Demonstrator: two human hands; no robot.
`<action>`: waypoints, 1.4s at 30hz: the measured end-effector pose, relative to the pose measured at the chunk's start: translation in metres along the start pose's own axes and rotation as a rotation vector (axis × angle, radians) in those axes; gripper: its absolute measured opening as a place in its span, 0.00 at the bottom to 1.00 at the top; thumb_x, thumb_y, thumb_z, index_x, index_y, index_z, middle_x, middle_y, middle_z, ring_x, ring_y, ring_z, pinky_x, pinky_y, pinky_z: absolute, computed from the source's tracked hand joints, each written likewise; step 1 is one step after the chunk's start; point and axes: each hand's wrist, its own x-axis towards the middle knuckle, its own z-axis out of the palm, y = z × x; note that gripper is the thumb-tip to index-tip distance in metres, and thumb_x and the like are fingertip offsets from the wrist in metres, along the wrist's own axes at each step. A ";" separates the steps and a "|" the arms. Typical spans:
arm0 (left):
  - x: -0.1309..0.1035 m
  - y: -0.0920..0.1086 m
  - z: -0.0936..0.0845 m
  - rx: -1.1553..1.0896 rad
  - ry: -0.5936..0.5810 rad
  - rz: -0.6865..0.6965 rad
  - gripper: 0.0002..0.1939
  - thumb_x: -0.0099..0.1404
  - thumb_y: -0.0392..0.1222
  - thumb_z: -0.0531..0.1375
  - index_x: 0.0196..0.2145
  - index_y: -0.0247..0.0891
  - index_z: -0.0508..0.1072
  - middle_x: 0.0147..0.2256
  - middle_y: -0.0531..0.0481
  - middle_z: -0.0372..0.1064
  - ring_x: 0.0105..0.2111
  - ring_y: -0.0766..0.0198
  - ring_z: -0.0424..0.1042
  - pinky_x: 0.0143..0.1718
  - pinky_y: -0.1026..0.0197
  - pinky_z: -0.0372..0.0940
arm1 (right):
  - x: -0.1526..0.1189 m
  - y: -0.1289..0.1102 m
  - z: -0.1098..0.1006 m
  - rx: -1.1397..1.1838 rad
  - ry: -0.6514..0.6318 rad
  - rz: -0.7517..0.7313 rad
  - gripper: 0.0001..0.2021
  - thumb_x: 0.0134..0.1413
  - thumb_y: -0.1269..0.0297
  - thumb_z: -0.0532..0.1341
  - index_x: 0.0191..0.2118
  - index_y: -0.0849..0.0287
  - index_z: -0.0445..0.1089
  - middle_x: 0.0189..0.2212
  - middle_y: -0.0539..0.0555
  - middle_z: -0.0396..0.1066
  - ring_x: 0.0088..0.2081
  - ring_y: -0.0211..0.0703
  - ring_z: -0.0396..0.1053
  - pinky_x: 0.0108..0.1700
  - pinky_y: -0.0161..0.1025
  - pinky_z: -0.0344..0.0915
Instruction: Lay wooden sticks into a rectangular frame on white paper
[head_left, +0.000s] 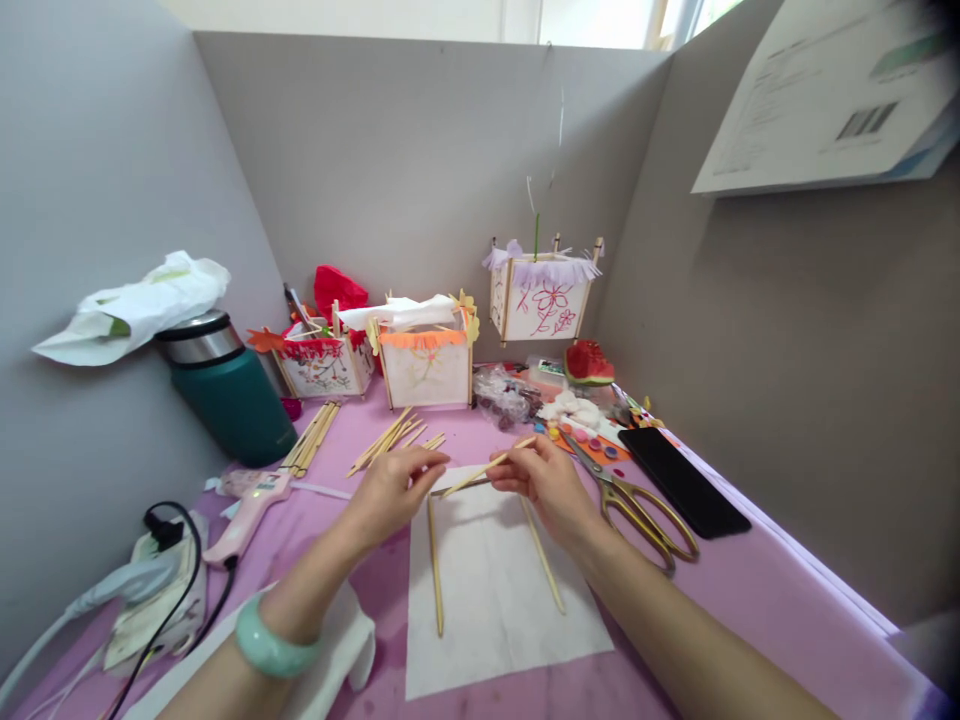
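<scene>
A sheet of white paper lies on the purple table. Two sticks rest on it, one at the left and one at the right, with a darker stick across the top. My right hand pinches a thin wooden stick above the sheet's upper edge, its free end pointing down and left. My left hand is at the sheet's upper left, thumb and fingertips close together near that end; whether anything small is between them is too fine to make out.
Gold-handled scissors and a black phone lie at the right. At the left are a pink glue gun, a power strip with cables and a green bottle. Loose sticks and paper lanterns stand behind.
</scene>
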 end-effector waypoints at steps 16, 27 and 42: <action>-0.026 0.022 0.008 -0.263 -0.421 0.075 0.10 0.61 0.37 0.57 0.36 0.40 0.78 0.31 0.51 0.75 0.32 0.67 0.71 0.34 0.67 0.60 | -0.060 -0.004 -0.048 -1.385 -0.329 -0.775 0.09 0.58 0.69 0.55 0.37 0.55 0.73 0.31 0.54 0.70 0.35 0.43 0.60 0.38 0.42 0.56; -0.021 0.000 0.000 -0.127 -0.373 -0.155 0.08 0.58 0.42 0.58 0.28 0.38 0.76 0.27 0.51 0.71 0.28 0.66 0.67 0.29 0.65 0.57 | -0.078 0.008 -0.054 -1.371 -0.557 -0.641 0.11 0.61 0.69 0.51 0.34 0.59 0.71 0.28 0.54 0.66 0.33 0.41 0.60 0.35 0.40 0.54; -0.024 -0.013 0.004 -0.150 -0.464 -0.256 0.06 0.54 0.44 0.58 0.25 0.39 0.69 0.23 0.56 0.67 0.24 0.67 0.64 0.25 0.66 0.54 | -0.089 0.002 -0.057 -1.472 -0.624 -0.601 0.13 0.60 0.72 0.49 0.32 0.57 0.71 0.28 0.53 0.66 0.32 0.41 0.60 0.34 0.40 0.54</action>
